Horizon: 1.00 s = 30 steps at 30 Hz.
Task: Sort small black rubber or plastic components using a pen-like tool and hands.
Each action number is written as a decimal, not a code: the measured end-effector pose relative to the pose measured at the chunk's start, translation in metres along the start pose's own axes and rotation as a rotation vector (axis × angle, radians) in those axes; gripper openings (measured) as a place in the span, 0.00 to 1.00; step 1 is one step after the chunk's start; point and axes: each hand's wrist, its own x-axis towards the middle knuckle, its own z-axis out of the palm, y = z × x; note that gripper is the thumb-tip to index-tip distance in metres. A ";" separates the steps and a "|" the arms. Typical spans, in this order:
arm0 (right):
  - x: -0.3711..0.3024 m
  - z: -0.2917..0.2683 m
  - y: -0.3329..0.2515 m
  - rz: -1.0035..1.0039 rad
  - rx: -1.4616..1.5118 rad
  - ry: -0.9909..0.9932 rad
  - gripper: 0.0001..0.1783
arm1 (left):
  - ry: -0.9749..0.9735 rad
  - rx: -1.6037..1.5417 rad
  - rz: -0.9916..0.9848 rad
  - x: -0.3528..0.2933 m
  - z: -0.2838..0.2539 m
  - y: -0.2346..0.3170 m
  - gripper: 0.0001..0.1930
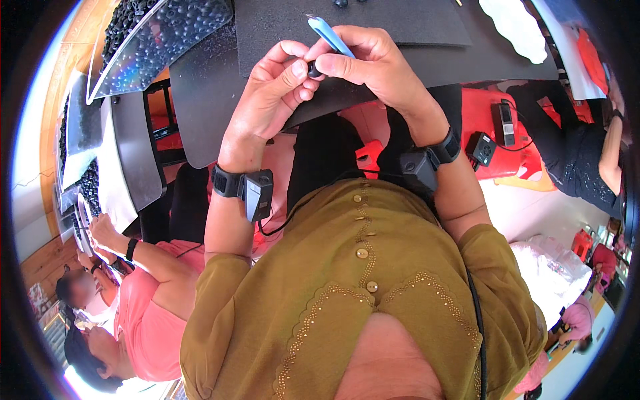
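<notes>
Over the near edge of the dark table, my hands meet. My left hand point(272, 90) is closed, its thumb and fingertips pinching a small glossy black round piece point(314, 69). My right hand point(381, 65) has its thumb and forefinger against the same piece. A light blue craft knife point(331, 37) is also held in my right hand, its thin tip pointing up and to the left, away from the black piece. My fingers partly cover the piece, so its full shape is hidden.
A dark mat point(407, 25) lies on the table point(207, 100), with a few black pieces point(341, 3) at its far edge. A clear bin point(177, 40) of many black pieces stands at upper left. A white sheet point(513, 30) lies right. Co-workers sit on both sides.
</notes>
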 end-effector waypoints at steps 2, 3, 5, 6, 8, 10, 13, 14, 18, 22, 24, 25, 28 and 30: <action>-0.001 -0.001 0.000 0.008 0.023 -0.008 0.10 | -0.005 0.002 -0.018 0.000 0.002 0.001 0.11; -0.001 -0.002 0.001 0.018 0.046 -0.017 0.10 | -0.011 0.004 -0.037 0.001 0.003 0.002 0.11; -0.004 -0.006 -0.001 0.079 0.008 -0.005 0.10 | -0.026 -0.018 -0.052 0.002 0.002 0.001 0.11; -0.004 -0.007 -0.003 0.143 -0.031 0.006 0.11 | -0.042 -0.042 -0.068 0.002 0.001 0.001 0.11; -0.005 -0.002 -0.006 0.061 -0.007 -0.006 0.11 | -0.023 -0.083 -0.074 0.002 0.002 0.002 0.11; -0.006 0.000 -0.007 -0.019 0.018 -0.017 0.11 | -0.003 -0.125 -0.080 0.001 0.002 0.003 0.11; -0.005 -0.002 -0.006 -0.041 -0.133 0.006 0.10 | 0.014 -0.089 -0.095 0.003 0.000 0.003 0.11; -0.005 -0.001 -0.007 -0.042 -0.134 0.035 0.10 | 0.013 -0.094 -0.095 0.003 0.002 0.002 0.10; -0.003 0.004 -0.005 -0.101 -0.165 0.172 0.09 | 0.105 -0.036 -0.004 0.000 0.015 -0.002 0.08; -0.005 0.006 0.000 -0.093 -0.225 0.220 0.09 | 0.040 -0.012 0.049 0.003 0.006 -0.008 0.08; -0.005 0.006 0.001 -0.102 -0.297 0.234 0.10 | 0.059 -0.097 0.074 0.002 0.009 -0.008 0.08; -0.005 0.005 0.002 -0.103 -0.297 0.234 0.10 | 0.058 -0.097 0.074 0.001 0.011 -0.008 0.08; -0.006 0.004 0.004 -0.166 -0.390 0.235 0.11 | 0.132 -0.108 0.091 0.001 0.014 -0.006 0.08; -0.006 0.007 0.001 -0.231 -0.306 0.301 0.12 | 0.155 -0.163 0.091 0.002 0.012 -0.004 0.08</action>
